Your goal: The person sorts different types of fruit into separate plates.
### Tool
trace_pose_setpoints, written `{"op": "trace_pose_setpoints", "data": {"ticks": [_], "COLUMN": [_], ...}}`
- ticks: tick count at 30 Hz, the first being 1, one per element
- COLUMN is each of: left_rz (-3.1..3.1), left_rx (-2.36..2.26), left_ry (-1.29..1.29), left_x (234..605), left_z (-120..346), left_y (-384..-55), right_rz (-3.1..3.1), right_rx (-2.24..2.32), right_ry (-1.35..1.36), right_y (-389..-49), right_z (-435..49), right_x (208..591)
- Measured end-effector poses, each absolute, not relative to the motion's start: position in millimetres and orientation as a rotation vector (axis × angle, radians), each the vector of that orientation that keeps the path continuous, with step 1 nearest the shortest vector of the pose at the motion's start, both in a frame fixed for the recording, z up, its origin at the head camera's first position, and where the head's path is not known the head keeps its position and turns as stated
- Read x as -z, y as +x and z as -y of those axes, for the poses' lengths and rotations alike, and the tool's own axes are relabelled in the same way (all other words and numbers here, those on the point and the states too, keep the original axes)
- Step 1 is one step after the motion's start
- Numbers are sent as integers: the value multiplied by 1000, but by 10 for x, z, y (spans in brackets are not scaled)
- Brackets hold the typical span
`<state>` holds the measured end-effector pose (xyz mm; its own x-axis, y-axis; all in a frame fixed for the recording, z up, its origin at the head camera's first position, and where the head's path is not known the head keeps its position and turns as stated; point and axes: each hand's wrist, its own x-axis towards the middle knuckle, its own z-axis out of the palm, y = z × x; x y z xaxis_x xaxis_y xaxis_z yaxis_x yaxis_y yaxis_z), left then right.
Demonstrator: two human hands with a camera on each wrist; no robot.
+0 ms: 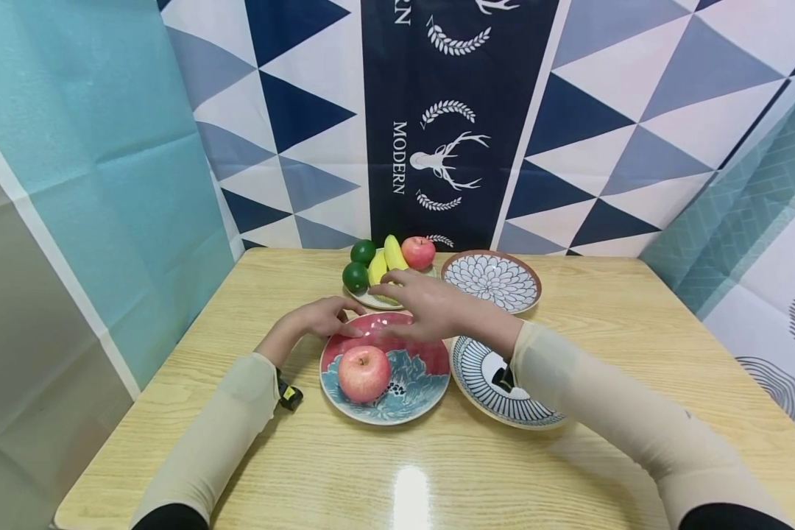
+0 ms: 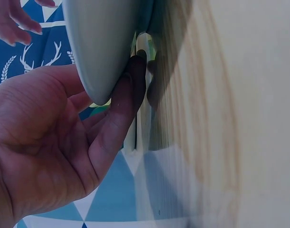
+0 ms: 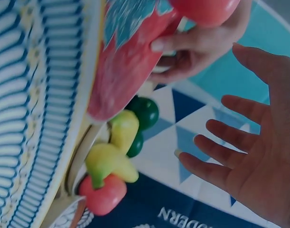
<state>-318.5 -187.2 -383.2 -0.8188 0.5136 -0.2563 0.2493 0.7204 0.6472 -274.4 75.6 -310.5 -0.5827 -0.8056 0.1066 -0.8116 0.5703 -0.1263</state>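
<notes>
Pinching flower-painted plate (image 1: 419, 394) by rim with left hand (image 1: 327, 316) | hovering with right hand (image 1: 429, 303), spread wide, holding nothing | tilt minimally (to avoid rolling red apple (image 1: 364, 374))

Free tabletop (image 1: 331, 471) before red plate (image 1: 430, 361), striped plate (image 1: 467, 368) crowding its right, fruit (image 1: 394, 254) behind

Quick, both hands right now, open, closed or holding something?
Left hand: holding the red-and-blue plate by its edge.
Right hand: open, holding nothing.
</notes>
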Motion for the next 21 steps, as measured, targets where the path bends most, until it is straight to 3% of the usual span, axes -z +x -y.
{"op": "trace_pose_setpoints", "data": {"ticks": [11,21], "left_rz": [-2491,-2478], "left_rx": [-850,-859], "left_ry": [570,546], "left_x": [3817,3800], "left_z": [1866,1859], "left_y": [-3195,-3189], "right_rz": [2860,2834], "right_rx": [-302,-271], "right_ry": [1198,1178], "right_y": [-3149,-3416], "right_z": [-944,-958], "right_x": [3095,3036]}}
